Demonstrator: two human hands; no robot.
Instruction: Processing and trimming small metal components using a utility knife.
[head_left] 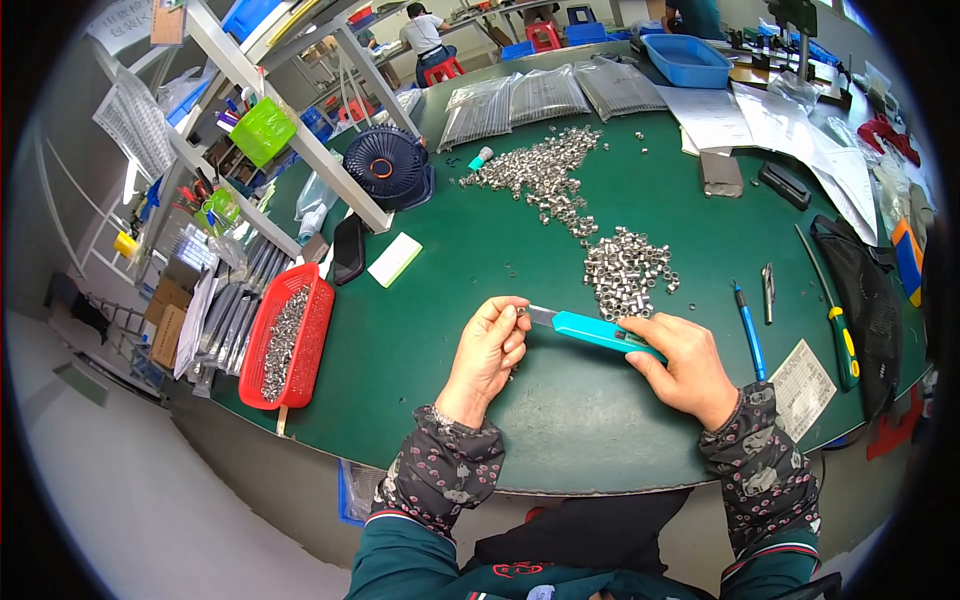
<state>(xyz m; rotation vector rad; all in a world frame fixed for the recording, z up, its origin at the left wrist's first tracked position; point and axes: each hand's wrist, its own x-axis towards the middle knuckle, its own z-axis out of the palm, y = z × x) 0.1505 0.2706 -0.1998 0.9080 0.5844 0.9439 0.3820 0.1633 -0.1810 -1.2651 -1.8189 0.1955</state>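
Observation:
My right hand (682, 365) grips a turquoise utility knife (598, 331) with its blade out, pointing left. The blade tip meets a small metal ring pinched in the fingertips of my left hand (490, 345). Both hands hover over the green table (440, 330) near its front edge. Just beyond them lies a pile of small silver metal rings (626, 268), and a longer scatter of the same rings (545, 170) stretches toward the back.
A red basket (318, 330) with metal parts sits at the left edge. A phone (349, 249), a white card (394, 259) and a dark round fan (386, 165) lie left of centre. A blue pen (748, 332), a screwdriver (831, 312), papers (800, 130) and a blue tray (687, 60) lie right.

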